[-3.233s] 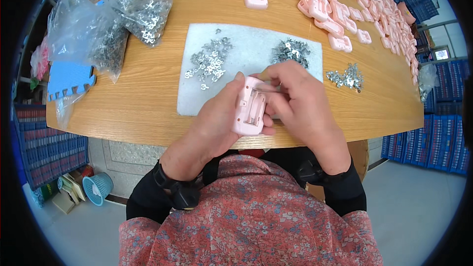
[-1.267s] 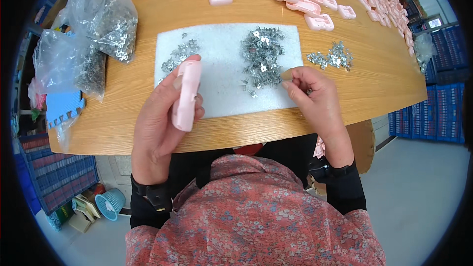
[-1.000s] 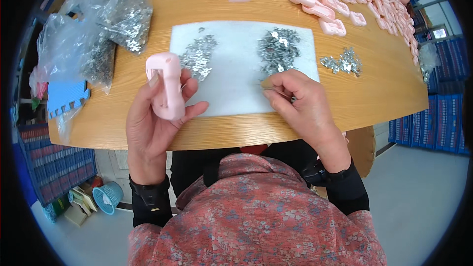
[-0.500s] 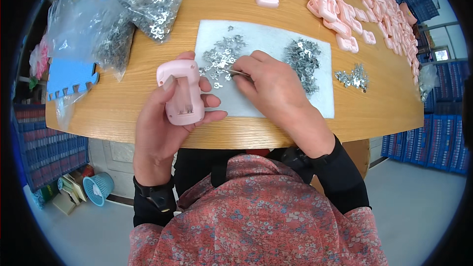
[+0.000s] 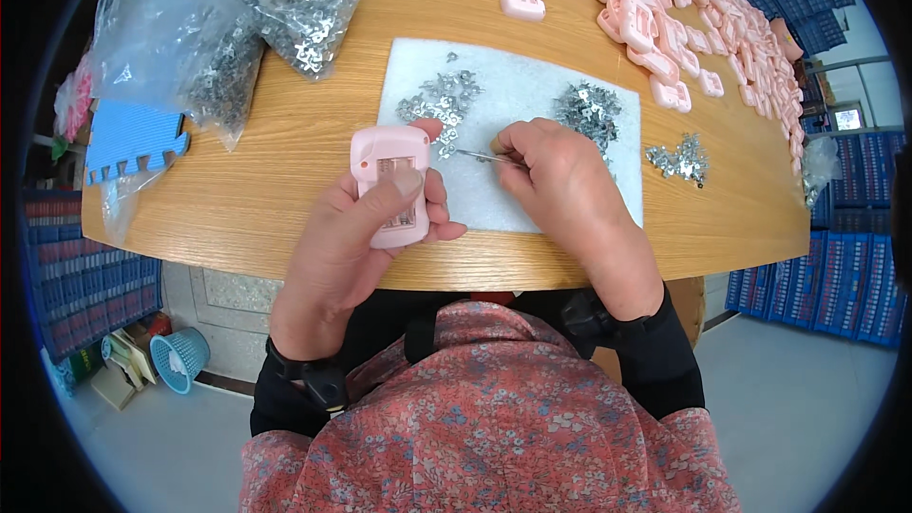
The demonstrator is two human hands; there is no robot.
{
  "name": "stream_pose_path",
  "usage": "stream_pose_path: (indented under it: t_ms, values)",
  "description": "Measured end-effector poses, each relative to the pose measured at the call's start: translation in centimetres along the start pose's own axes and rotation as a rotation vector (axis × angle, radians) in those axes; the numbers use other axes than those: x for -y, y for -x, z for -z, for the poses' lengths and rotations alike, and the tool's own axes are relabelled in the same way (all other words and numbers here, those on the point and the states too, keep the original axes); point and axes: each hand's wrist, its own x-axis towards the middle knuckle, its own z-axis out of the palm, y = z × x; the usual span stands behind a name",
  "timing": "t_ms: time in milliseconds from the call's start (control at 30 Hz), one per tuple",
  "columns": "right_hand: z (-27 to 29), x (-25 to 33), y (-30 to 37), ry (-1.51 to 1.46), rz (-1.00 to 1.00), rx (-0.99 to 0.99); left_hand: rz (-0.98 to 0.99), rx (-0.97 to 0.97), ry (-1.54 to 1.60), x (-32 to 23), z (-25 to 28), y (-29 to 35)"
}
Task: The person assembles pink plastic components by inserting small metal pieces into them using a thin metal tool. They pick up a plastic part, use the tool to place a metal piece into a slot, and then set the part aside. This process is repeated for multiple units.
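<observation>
A pink plastic casing (image 5: 388,146) with a battery compartment rests in my left hand (image 5: 334,236), whose fingers curl round its back. The thumb lies across the open compartment, hiding part of it. My right hand (image 5: 581,192) pinches a pair of thin metal tweezers (image 5: 482,157) above a white mat (image 5: 508,71). Their tips point left toward the casing; I cannot make out whether a small part is between them. Beyond the casing lies a loose spread of small metal contact pieces (image 5: 445,97). A denser heap of metal pieces (image 5: 589,112) sits past my right hand, partly hidden by it.
Right of the mat is a small pile of metal pieces (image 5: 680,160). Many pink casings (image 5: 655,33) cover the far right of the table. Clear bags of metal pieces (image 5: 290,5) and a blue foam tile (image 5: 138,141) occupy the far left.
My left hand has moved right with the casing, and its thumb now lies over the compartment. My right hand has drawn the tweezers back to the right, away from the loose metal pieces.
</observation>
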Motion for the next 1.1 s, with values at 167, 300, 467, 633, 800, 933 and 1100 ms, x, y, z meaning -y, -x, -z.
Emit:
stream_pose_path:
  t_ms: [167,300,467,633,800,933,1100]
  values:
    - [-0.4,-0.4,0.2,0.013,0.013,-0.104,0.022,-0.056,-0.029,0.4,-1.6,-0.2]
    - [0.9,0.0,0.8,-0.662,-0.269,-0.069,0.035,-0.041,-0.008,0.8,-2.5,-1.0]
    - [2.0,0.1,1.7,-1.173,-0.360,0.036,0.089,-0.024,-0.003,1.6,-4.0,-2.4]
    - [1.0,-0.2,2.5,-1.153,-0.294,-0.116,0.153,0.077,0.182,2.5,-4.5,-3.0]
    - [0.6,-0.1,3.1,-1.039,-0.273,-0.186,0.179,0.099,0.191,3.3,-5.0,-2.8]
    - [0.1,-0.8,3.6,-0.721,-0.170,-0.254,0.202,-0.003,0.120,3.4,-6.5,-2.9]
    - [0.7,-0.7,3.6,-0.364,0.011,-0.318,0.197,-0.006,0.082,4.0,-6.1,-3.2]
